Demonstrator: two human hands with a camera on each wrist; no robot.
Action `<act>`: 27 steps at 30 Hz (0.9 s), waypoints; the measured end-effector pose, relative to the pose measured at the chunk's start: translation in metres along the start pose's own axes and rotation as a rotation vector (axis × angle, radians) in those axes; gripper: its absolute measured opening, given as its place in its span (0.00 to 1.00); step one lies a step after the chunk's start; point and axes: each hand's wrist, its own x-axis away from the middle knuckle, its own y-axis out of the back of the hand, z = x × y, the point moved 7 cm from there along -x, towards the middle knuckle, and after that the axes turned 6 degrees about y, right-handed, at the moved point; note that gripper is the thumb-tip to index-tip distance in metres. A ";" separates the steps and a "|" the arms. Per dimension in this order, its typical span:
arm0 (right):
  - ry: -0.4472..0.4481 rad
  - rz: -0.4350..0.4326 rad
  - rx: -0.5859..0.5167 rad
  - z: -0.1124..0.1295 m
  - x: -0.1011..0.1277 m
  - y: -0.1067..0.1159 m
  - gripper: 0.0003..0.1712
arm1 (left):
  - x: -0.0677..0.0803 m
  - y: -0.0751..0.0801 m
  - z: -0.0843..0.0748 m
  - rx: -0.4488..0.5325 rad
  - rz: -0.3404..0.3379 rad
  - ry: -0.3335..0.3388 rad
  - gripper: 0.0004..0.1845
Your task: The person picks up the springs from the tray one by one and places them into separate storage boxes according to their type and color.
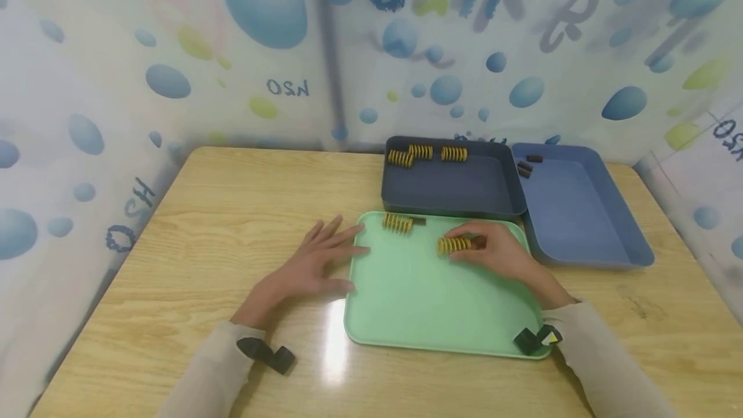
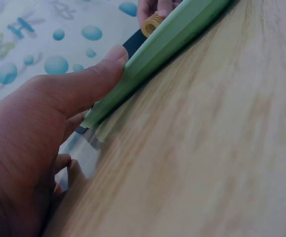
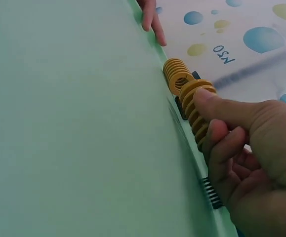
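My right hand (image 1: pixel 493 250) pinches a yellow coil spring (image 1: pixel 454 246) between thumb and fingers over the green tray (image 1: pixel 429 302). Another yellow spring (image 1: pixel 397 223) lies near that tray's far left edge, with a small dark spring (image 1: pixel 418 221) beside it. In the right wrist view, a second dark spring (image 3: pixel 212 193) shows just below the fingers of the pinching hand. My left hand (image 1: pixel 316 260) is spread at the tray's left side. In the left wrist view its thumb (image 2: pixel 96 74) touches the tray rim.
Behind the green tray stands a dark blue tray (image 1: pixel 458 182) with three yellow springs (image 1: pixel 454 154) along its back left. To its right, a lighter blue tray (image 1: pixel 580 211) holds several small dark springs (image 1: pixel 525 169). A patterned wall covering (image 1: pixel 261 108) rises behind the wooden table (image 1: pixel 232 224).
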 end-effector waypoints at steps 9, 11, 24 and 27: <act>0.006 -0.018 -0.037 0.002 0.002 0.022 0.20 | 0.000 0.001 -0.002 -0.001 -0.008 -0.014 0.34; 0.017 -0.029 -0.029 0.004 -0.001 0.028 0.20 | 0.000 0.000 -0.001 0.001 -0.010 -0.012 0.34; 0.026 -0.104 0.001 -0.007 -0.018 0.060 0.20 | 0.001 0.000 -0.001 0.009 -0.008 -0.009 0.34; 0.027 -0.106 0.017 -0.010 -0.023 0.065 0.21 | 0.001 0.000 -0.001 0.007 -0.004 -0.004 0.34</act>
